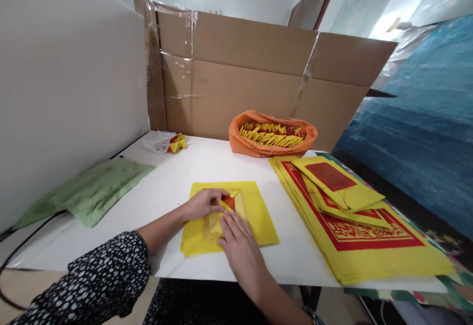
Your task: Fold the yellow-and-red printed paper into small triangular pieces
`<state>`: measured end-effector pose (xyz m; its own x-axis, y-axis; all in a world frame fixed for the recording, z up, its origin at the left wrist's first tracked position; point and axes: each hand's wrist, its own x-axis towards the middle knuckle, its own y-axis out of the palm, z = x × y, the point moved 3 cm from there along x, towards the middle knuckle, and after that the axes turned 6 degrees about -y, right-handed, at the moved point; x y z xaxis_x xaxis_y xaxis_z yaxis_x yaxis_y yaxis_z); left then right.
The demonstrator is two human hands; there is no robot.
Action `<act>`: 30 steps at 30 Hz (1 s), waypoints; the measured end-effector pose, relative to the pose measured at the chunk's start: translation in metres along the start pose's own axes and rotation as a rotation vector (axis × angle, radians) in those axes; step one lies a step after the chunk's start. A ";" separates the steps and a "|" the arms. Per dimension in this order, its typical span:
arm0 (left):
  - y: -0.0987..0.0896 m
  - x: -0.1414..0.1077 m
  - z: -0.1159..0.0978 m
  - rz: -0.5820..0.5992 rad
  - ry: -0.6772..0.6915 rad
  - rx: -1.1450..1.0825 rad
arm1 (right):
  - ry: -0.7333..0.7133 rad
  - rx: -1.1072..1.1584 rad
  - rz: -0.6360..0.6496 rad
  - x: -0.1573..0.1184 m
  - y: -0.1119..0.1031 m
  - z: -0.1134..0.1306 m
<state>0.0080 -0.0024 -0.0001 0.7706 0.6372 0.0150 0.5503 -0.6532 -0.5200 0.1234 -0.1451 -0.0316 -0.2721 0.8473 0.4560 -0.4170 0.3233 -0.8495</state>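
Just in front of me a stack of yellow paper sheets [264, 216] lies on the white table, a pale square patch showing on the top one. Over that patch is a partly folded yellow paper [229, 201] with a red inside. My left hand [203, 204] pinches its left edge between thumb and fingers. From the lower right, my right hand [240, 246] rests on the sheets with fingers stretched out, the fingertips touching the paper's lower edge. Fingers hide part of the fold.
An orange bag [254, 148] full of folded yellow-red papers stands at the back. Yellow sheets with red print [332, 261] are piled at right. A green cloth [107, 184] lies left; a plastic bag [159, 142] and yellow-red folded piece [179, 142] sit behind it. Cardboard [251, 88] walls the back.
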 end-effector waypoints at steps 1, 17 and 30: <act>0.000 0.000 0.000 0.007 -0.011 -0.004 | 0.026 -0.009 0.030 -0.004 0.004 0.003; -0.005 0.002 -0.008 0.017 -0.019 0.099 | 0.138 0.000 0.095 -0.006 0.004 0.012; -0.007 0.025 -0.006 -0.049 -0.125 0.305 | 0.183 -0.060 0.147 0.003 0.000 0.007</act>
<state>0.0251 0.0152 0.0087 0.6897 0.7224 -0.0489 0.4496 -0.4802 -0.7532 0.1167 -0.1457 -0.0283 -0.1619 0.9477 0.2750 -0.3304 0.2105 -0.9201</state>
